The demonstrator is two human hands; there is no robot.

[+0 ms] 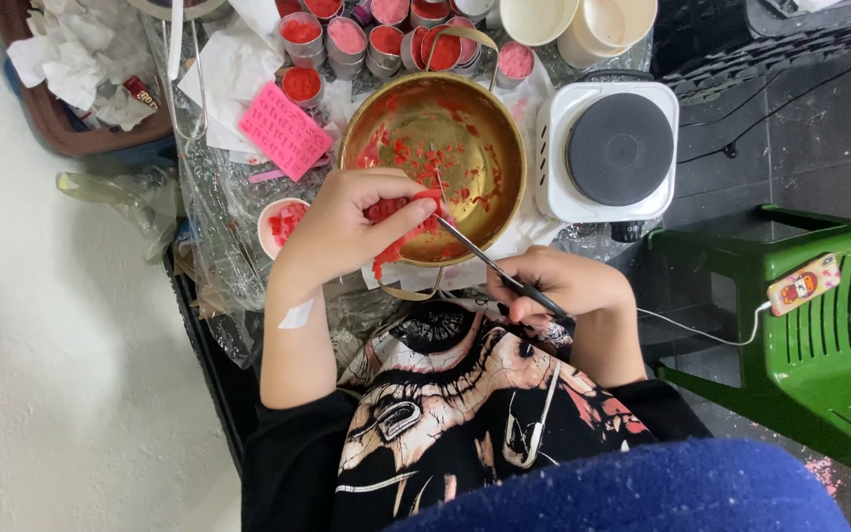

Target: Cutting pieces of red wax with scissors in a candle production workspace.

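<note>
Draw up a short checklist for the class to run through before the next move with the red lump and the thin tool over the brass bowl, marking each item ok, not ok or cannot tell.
1. Left hand grips the red waxy lump: ok.
2. Right hand holds the thin dark metal tool, tip at the lump: ok.
3. Lump sits over the round brass bowl to catch scraps: ok.
4. White single-plate electric hob is off: cannot tell.
5. Small pink cup of red bits upright near the left hand: ok.
6. Pink rectangular mould clear of the bowl: ok.
</note>
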